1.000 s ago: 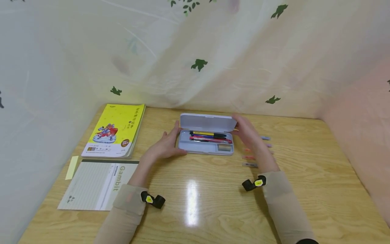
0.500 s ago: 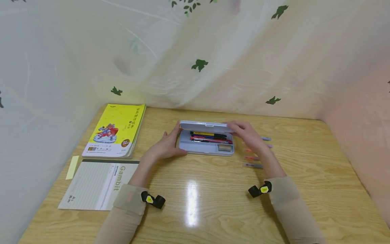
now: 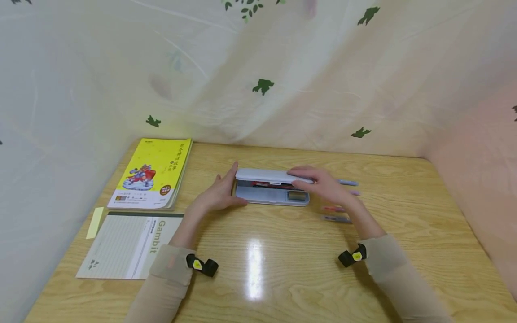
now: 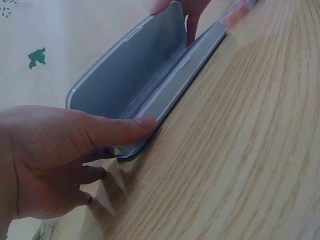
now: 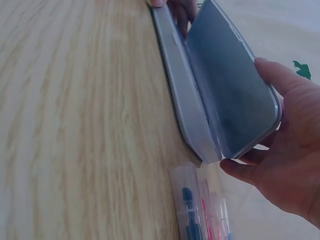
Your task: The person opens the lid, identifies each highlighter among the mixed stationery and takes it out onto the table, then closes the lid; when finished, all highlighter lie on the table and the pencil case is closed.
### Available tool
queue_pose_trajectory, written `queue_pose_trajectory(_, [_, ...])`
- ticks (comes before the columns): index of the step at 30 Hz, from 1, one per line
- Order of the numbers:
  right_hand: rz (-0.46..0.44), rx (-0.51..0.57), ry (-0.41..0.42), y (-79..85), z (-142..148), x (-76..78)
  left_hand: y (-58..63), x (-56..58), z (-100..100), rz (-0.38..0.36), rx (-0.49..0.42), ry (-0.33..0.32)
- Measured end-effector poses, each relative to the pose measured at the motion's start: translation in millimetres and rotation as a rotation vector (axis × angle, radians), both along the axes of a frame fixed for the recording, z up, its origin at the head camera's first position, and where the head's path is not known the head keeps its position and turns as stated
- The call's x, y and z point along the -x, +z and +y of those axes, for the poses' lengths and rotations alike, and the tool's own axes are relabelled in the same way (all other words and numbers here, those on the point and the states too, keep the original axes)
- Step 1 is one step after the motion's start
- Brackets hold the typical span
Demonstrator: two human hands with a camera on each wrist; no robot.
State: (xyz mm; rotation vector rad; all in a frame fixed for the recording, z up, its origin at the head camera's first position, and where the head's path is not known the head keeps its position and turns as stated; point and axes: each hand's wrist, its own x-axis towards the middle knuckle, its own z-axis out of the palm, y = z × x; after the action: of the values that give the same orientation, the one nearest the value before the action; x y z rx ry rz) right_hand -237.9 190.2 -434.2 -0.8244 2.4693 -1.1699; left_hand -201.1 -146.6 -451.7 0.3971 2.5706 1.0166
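A pale blue pencil case (image 3: 262, 196) lies on the table in the head view, its lid (image 3: 260, 174) tilted partly over the base. Inside, a red pen (image 3: 262, 184) shows under the lid's edge, and a small eraser-like block (image 3: 296, 195) sits in the right front compartment. My left hand (image 3: 216, 194) holds the case's left end, thumb on the front wall (image 4: 172, 90) and the other fingers around the end. My right hand (image 3: 325, 185) grips the lid at its right end, thumb at the front edge and fingers over the top.
Several capped markers (image 3: 337, 219) lie in a row right of the case, partly under my right forearm. At left are a yellow book (image 3: 153, 172), a notebook (image 3: 125, 244) and a pale yellow strip (image 3: 94, 223). A curtain (image 3: 202, 89) hangs behind the table.
My right hand has swung the lid from nearly upright forward and down over the base, covering most of the pens. The left hand has stayed at the case's left end.
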Motion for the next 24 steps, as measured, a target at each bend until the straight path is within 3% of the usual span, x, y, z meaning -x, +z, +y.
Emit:
queue_pose_trajectory(8, [0.148, -0.197, 0.068, -5.2, -3, -5.3, 0.2, 0.6, -1, 0.007, -0.009, -0.007])
queue_pose_trajectory(15, [0.196, -0.255, 0.085, -2.7, -6, -14.2, -2.0, 1.6, -2, 0.018, -0.014, -0.006])
queue_pose_trajectory(24, [0.337, -0.332, 0.119, -7.9, -10, -17.3, 0.4, -1.1, 1, 0.042, 0.018, -0.024])
